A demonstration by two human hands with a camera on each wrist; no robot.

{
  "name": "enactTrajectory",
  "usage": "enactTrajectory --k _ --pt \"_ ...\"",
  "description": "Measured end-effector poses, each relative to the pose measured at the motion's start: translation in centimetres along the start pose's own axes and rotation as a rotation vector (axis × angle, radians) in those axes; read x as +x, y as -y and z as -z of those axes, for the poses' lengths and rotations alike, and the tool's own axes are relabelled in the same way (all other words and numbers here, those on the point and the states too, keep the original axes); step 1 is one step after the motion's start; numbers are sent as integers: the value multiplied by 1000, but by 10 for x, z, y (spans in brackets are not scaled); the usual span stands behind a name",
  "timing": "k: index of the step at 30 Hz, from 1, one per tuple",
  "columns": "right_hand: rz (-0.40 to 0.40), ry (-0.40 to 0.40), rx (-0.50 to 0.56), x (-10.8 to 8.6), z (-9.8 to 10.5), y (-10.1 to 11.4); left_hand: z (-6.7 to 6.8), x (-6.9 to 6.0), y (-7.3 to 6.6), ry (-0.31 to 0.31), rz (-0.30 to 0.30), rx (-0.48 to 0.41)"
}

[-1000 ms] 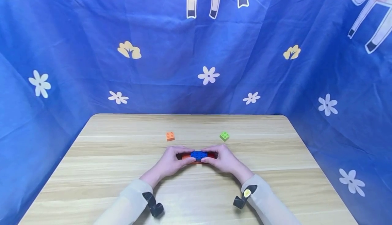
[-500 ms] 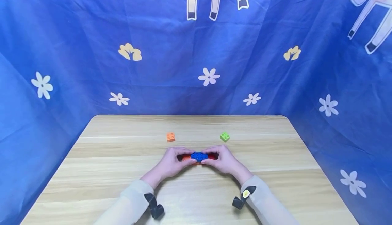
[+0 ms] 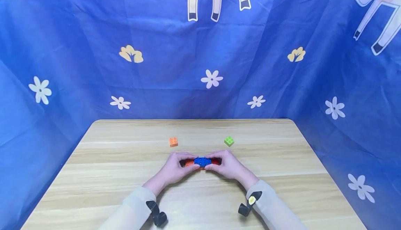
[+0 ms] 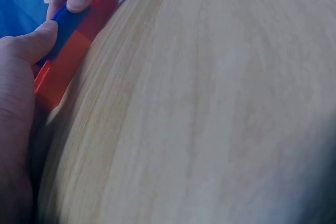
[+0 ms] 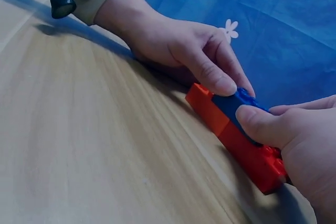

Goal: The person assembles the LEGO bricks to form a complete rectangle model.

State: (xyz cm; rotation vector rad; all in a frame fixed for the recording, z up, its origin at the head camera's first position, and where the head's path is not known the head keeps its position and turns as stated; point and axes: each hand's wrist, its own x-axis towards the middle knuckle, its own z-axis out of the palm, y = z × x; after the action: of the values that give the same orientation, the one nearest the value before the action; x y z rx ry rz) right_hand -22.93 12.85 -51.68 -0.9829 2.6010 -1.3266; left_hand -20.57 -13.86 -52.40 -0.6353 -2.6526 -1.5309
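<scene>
A blue toy brick with studs on top spans an orange brick and a red brick that lie end to end on the table. My left hand pinches the blue brick's left end between thumb and fingers. On the other end, my right hand holds it the same way. Both thumbs are on the near side, as the right wrist view shows. Part of the red brick is hidden behind the right hand. Whether the blue brick is pressed fully down I cannot tell.
Farther back on the wooden table lie a small orange brick on the left and a small green brick on the right. Blue patterned cloth stands behind the table and at its sides.
Both hands keep their hold on the blue brick with hardly any movement. The head view has shifted slightly, so the table and bricks appear a little lower.
</scene>
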Motion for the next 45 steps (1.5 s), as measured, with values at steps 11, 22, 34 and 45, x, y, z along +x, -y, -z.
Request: enactTrajectory --k 11,22,34,45 --pt "35 81 -52 1 11 6 0 -2 -1 0 -5 12" --pt "-15 24 44 -1 36 3 -1 -2 -1 -14 -21 27" --pt "17 -217 -133 6 63 -28 0 -3 -1 -11 11 34" --pt "-44 -255 -148 8 65 -46 1 -3 -3 -9 20 29"
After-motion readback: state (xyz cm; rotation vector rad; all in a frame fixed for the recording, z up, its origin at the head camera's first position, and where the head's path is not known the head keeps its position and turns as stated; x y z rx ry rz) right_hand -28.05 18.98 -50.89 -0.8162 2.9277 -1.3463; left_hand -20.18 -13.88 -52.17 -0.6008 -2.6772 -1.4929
